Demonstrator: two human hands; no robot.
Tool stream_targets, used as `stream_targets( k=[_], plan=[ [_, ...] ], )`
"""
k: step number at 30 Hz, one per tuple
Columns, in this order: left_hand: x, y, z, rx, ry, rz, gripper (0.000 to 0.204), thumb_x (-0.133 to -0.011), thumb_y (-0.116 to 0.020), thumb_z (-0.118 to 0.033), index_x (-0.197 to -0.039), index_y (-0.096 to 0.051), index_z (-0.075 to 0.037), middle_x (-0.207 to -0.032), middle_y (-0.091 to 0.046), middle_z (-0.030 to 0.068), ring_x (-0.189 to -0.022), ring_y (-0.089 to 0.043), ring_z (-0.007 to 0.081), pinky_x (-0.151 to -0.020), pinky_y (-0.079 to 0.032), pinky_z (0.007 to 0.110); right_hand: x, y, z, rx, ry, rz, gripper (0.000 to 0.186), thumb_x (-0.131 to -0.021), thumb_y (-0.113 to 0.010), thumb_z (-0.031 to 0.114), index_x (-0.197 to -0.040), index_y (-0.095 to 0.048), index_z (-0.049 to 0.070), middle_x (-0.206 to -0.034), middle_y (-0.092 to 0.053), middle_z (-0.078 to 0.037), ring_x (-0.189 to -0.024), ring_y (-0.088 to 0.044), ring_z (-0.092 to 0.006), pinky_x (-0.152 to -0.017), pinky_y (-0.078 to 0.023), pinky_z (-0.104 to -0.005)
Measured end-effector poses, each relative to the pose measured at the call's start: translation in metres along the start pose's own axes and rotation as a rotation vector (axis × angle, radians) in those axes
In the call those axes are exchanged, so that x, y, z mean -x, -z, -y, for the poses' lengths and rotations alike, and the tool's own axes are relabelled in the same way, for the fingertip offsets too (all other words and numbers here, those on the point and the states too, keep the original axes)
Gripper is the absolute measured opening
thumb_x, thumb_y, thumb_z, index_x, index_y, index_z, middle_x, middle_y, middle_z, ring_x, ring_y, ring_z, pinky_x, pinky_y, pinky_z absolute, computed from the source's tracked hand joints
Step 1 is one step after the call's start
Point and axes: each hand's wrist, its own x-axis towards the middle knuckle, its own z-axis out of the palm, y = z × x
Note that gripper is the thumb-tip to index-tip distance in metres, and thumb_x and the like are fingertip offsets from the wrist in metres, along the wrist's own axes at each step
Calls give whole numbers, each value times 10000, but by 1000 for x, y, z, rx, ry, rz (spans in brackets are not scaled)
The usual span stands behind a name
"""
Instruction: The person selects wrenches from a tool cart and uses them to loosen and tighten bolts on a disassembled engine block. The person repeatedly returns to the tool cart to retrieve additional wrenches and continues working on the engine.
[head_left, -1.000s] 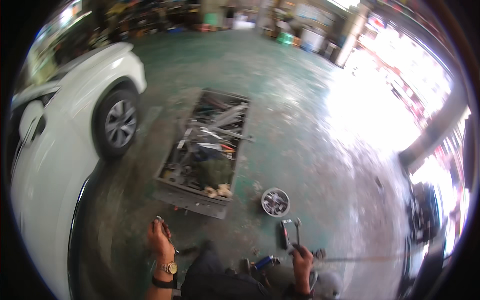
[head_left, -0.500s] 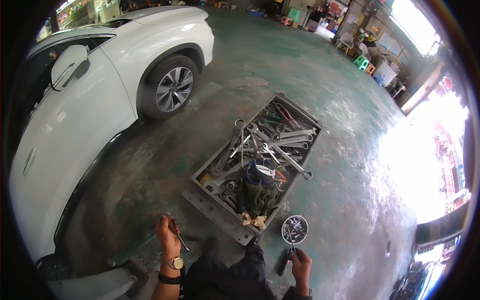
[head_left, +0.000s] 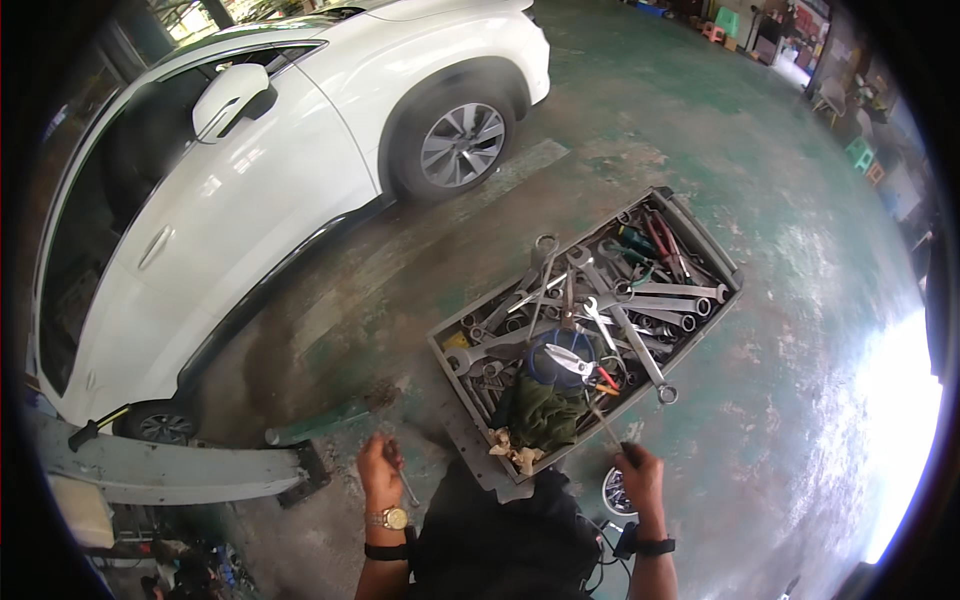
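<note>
My left hand (head_left: 380,472) is closed on a slim metal wrench (head_left: 409,489), whose lower end sticks out toward my legs. My right hand (head_left: 641,480) grips what looks like a screwdriver (head_left: 608,428). Its thin shaft slants up and left toward the near right edge of the toolbox tray (head_left: 455,385). Inside the tray lie several wrenches (head_left: 655,303), red-handled pliers (head_left: 664,240), a dark green cloth (head_left: 545,412) and silver snips (head_left: 568,358). One large wrench (head_left: 640,345) lies across the pile and juts over the right rim.
A white car (head_left: 290,170) stands at the left, its front wheel (head_left: 462,145) beyond the tray. A grey lift arm (head_left: 200,470) reaches in at lower left. Partly behind my right hand is a white tub (head_left: 617,491) of small metal parts. Stools (head_left: 860,153) stand far right.
My view has swung right. My right hand has risen from beside the tub to the tray's near corner, with the screwdriver. My left hand still holds the wrench.
</note>
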Motion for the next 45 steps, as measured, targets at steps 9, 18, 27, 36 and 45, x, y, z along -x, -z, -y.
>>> stream_targets(
  k=[9, 18, 27, 36, 45],
  plan=[
    [-12, -69, 24, -304, -16, 288, 224, -951, -563, -218, -860, -601, -16, -677, -588, 40, -478, -471, 84, -421, -331, 234, -20, -13, 4, -175, -45, 34, 332, -827, -652, 99, -1095, -625, -94, -885, -701, -191, -780, -682, -207, -744, -519, -311],
    [-13, -86, 61, -254, 141, 339, 195, -965, -541, -188, -889, -610, -24, -698, -611, 38, -523, -526, 102, -457, -383, 249, -29, -3, -5, 10, -11, -7, 330, -835, -632, 106, -1101, -626, -90, -915, -689, -182, -819, -662, -197, -755, -512, -304],
    [-9, -81, 74, -255, 150, 353, 156, -961, -530, -138, -879, -596, -23, -731, -626, 41, -552, -547, 113, -492, -406, 252, -37, -10, -7, -153, -11, 0, 297, -888, -578, 93, -1127, -604, -81, -764, -626, -65, -639, -541, -97, -568, -428, -243],
    [-4, -77, 85, -264, 174, 355, 139, -955, -538, -136, -867, -591, -42, -722, -623, 30, -575, -560, 110, -494, -416, 254, -34, -5, 13, -342, -84, 14, 282, -937, -524, 133, -1144, -585, -49, -723, -599, -45, -492, -432, -40, -437, -315, -196],
    [-1, -77, 80, -198, 160, 364, 117, -950, -538, -125, -896, -587, -34, -727, -623, 43, -593, -587, 134, -499, -434, 255, -34, -7, 18, -326, -114, 55, 246, -948, -495, 131, -1087, -592, -47, -726, -598, -36, -530, -462, -49, -463, -364, -204]
  ],
)
